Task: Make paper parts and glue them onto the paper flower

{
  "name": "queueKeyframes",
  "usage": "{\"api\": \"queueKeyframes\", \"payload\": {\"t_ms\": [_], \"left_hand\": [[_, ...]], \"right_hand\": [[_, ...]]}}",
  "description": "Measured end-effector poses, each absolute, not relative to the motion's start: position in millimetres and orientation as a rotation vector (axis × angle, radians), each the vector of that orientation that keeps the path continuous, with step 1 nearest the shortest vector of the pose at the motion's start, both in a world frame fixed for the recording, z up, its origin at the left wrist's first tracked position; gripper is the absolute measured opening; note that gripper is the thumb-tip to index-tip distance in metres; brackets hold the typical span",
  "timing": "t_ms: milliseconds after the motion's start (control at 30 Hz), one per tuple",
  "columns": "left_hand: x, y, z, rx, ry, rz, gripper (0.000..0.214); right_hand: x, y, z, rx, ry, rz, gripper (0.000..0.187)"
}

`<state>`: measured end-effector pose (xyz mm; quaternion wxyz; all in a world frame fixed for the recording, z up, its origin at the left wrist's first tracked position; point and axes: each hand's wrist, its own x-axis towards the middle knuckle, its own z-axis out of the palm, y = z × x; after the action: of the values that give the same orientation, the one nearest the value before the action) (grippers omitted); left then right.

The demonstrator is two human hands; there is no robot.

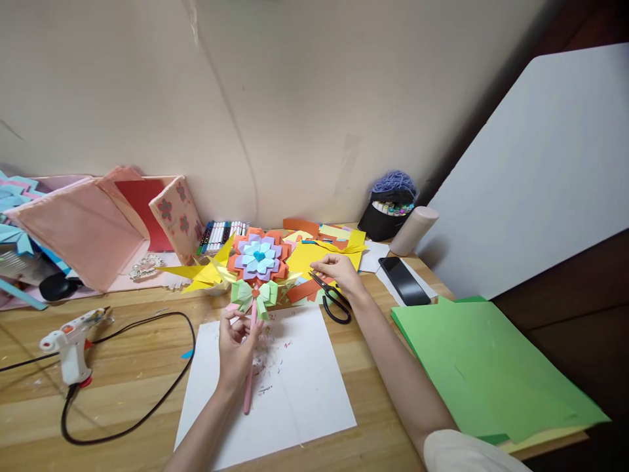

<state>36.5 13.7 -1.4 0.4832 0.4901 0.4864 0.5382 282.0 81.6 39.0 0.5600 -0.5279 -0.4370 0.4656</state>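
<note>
My left hand [236,347] is closed around the pink stick [248,387] of a paper flower wand, above a white sheet. The wand's layered paper flower [259,255] is orange, purple and light blue with a blue heart in the middle. Below the flower sits a pale green paper bow [255,296] with a red heart. My right hand [340,272] has its thumb and fingers pinched together beside yellow paper [304,255]; whatever they hold, if anything, is too small to make out. Black-handled scissors [336,305] lie just below that hand.
A white glue gun [73,347] with a looping black cord stands on the left. Pink boxes [93,229] and markers [221,236] line the back. To the right are a phone [403,280], a grey-pink cylinder [414,231], a black pen holder [381,219] and green paper sheets [491,360].
</note>
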Motion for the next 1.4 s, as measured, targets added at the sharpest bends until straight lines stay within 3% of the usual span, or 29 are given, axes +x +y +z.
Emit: {"api": "queueKeyframes", "payload": {"t_ms": [167,367,467,600,800,967,1100,1233,1400], "left_hand": [[32,15,-1,1.162,1.279,1.487,0.038],[31,15,1,1.142,1.294,1.53,0.038],[33,14,2,1.146,1.28,1.521,0.038],[34,14,1,1.15,1.254,1.526,0.039],[34,14,0,1.162,1.254,1.507,0.039],[33,14,0,1.184,1.256,1.524,0.039],[33,14,-1,1.205,1.257,1.506,0.038],[34,13,0,1.19,1.245,1.496,0.037],[32,14,-1,1.211,1.242,1.516,0.037]], "right_hand": [[272,84,21,-1.218,-0.98,1.247,0.035],[270,63,8,-1.388,-1.575,1.842,0.046],[271,46,9,-1.802,-1.899,1.452,0.046],[270,30,14,-1.928,-1.917,0.896,0.016],[261,23,-7,-1.739,-2.19,0.289,0.045],[255,7,-31,-1.682,-2.333,0.33,0.065],[257,-3,-36,-1.541,-2.244,0.393,0.043],[259,4,-31,-1.573,-1.821,0.504,0.019],[261,24,-27,-1.655,-1.601,0.623,0.02]]}}
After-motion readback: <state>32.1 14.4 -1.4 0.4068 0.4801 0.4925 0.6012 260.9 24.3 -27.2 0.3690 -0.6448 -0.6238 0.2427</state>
